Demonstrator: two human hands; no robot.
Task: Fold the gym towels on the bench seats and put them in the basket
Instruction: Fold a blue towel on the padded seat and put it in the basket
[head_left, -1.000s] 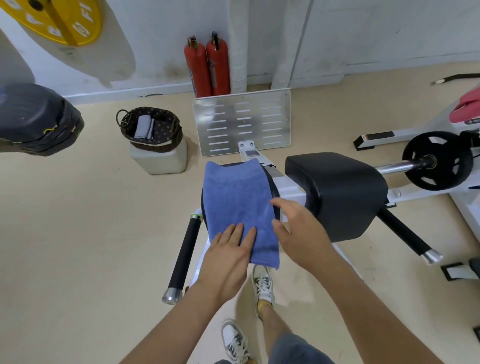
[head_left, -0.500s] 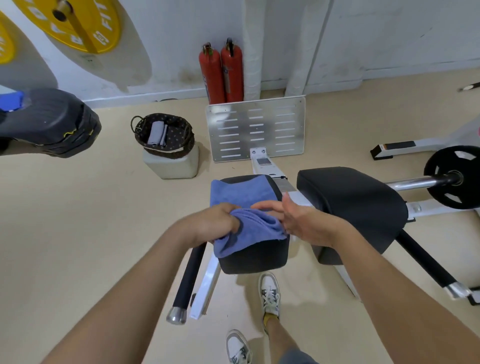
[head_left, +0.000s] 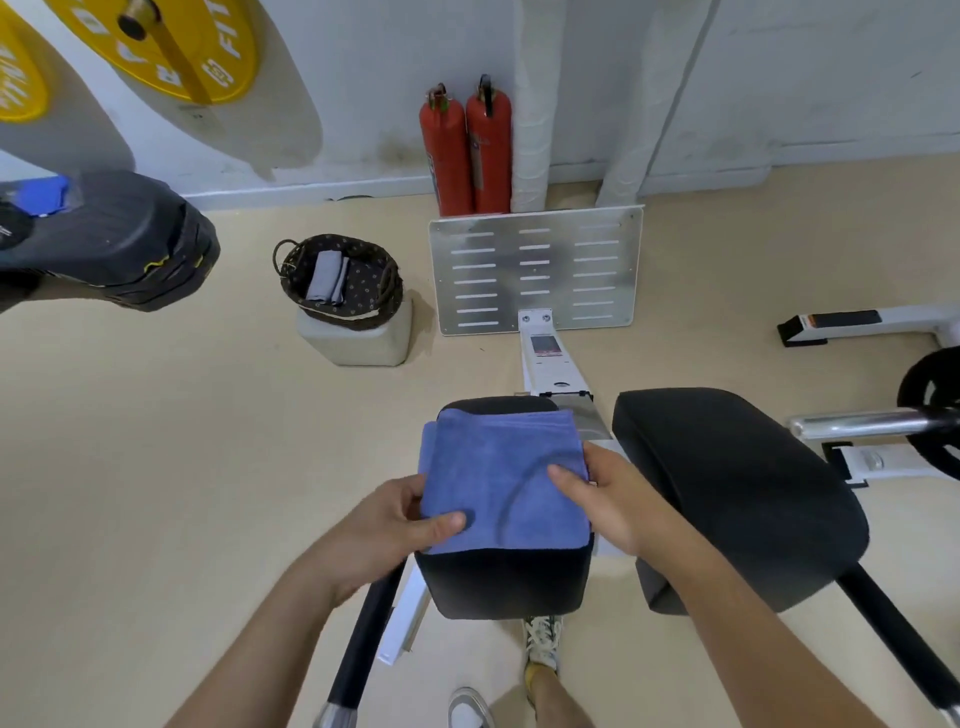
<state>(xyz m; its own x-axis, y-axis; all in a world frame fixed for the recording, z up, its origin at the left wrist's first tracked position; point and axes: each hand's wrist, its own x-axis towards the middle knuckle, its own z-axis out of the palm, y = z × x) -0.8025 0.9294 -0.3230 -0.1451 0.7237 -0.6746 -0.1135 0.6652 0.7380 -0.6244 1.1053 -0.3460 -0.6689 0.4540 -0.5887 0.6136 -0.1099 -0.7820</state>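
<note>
You are pinching the folded blue towel (head_left: 504, 478) on the black seat pad (head_left: 504, 587) with thumbs on top, left hand (head_left: 384, 525) at its left edge, right hand (head_left: 618, 499) at its right, while a yellow plate (head_left: 171, 47) is showing "FIT".

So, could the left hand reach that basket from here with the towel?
Probably not from here. The left hand grips the blue towel on the seat, and the basket sits well off across open floor. Nothing blocks the way, so a step forward should do.
</note>
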